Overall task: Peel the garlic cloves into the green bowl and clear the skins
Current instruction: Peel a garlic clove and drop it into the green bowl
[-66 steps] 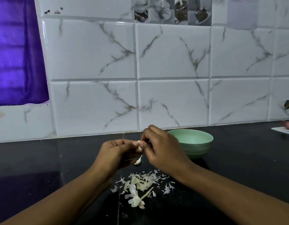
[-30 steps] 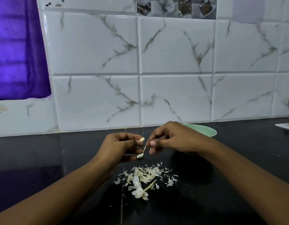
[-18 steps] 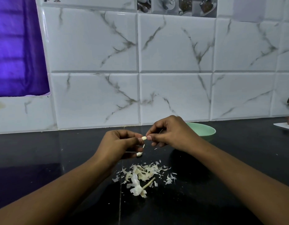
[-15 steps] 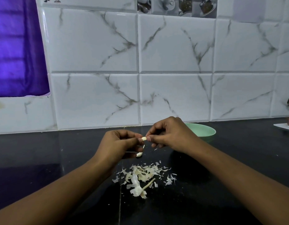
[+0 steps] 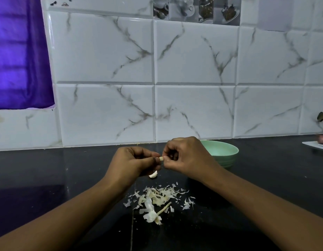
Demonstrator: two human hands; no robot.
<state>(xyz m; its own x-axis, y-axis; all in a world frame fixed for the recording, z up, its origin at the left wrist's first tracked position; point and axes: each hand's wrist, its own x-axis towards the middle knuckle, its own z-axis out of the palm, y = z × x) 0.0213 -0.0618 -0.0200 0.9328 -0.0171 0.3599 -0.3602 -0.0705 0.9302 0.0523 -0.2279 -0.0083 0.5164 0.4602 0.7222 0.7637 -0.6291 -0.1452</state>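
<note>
At frame centre the left hand [image 5: 133,164] and right hand [image 5: 187,157] both pinched a garlic clove [image 5: 161,158], its long axis roughly left-right. The green bowl [image 5: 226,153] sat right of them, with skins [image 5: 157,198] on the tabletop [image 5: 48,171] below.

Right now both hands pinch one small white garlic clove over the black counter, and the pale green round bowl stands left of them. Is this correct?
Not quite: the head view shows the pale green round bowl right of them, behind the right hand.

Glossy black counter [image 5: 48,178]; glazed marbled tiles [image 5: 102,51] (papery garlic skins [image 5: 157,198]).
</note>
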